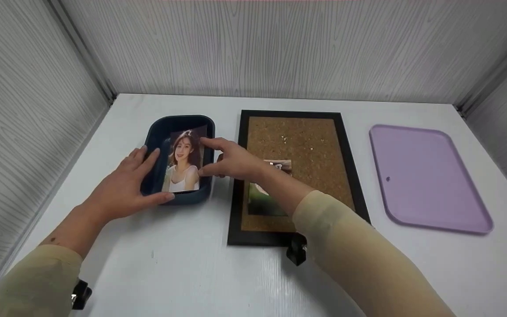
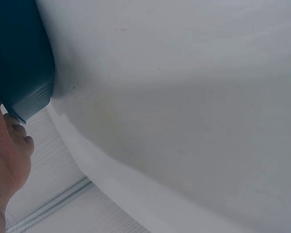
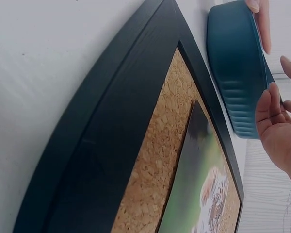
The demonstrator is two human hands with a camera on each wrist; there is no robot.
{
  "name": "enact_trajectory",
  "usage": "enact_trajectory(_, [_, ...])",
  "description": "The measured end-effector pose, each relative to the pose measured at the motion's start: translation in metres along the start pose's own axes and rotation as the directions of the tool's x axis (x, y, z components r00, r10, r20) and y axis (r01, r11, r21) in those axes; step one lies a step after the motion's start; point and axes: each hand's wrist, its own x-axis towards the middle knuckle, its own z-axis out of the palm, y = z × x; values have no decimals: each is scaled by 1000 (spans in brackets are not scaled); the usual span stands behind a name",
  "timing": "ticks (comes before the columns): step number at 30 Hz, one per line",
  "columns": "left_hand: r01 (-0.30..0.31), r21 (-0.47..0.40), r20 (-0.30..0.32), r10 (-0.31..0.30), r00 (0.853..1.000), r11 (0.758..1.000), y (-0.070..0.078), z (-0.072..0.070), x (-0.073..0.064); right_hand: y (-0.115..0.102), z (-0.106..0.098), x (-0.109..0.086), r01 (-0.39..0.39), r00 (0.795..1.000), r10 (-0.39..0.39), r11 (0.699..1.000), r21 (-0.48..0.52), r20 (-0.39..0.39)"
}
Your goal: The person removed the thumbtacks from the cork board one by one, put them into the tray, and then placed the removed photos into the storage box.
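A portrait photo (image 1: 184, 171) of a person in a white top lies in a dark blue rectangular box (image 1: 178, 199) on the left of the table. My left hand (image 1: 119, 187) rests on the box's left and near rim, thumb along the near edge and fingers spread. Reaching in from the right, my right hand (image 1: 231, 160) has index fingertip and thumb spread apart at the photo's right edge. Its other fingers are folded near the box's outer wall (image 3: 233, 73). Whether those fingers touch the wall is hard to tell.
A black-framed cork board (image 1: 313, 171) lies under my right forearm. On it are a green-toned photo (image 1: 264, 204), partly covered by the arm, and several small shiny bits (image 1: 284, 139). A lilac tray (image 1: 429, 176) with a small dark hole lies at right. Grey wood-grain panels (image 1: 258, 48) enclose the table.
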Motion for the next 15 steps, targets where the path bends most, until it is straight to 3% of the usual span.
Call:
enact_trajectory(9, [-19,6,-10,19,1000,1000,-2,1,1,2,1,-2,16,999,-14,999,-30,50])
enact_trajectory(15, [-25,5,-11,25,1000,1000,-3,2,2,3,-2,-3,22,999,-22,1000,-5,35])
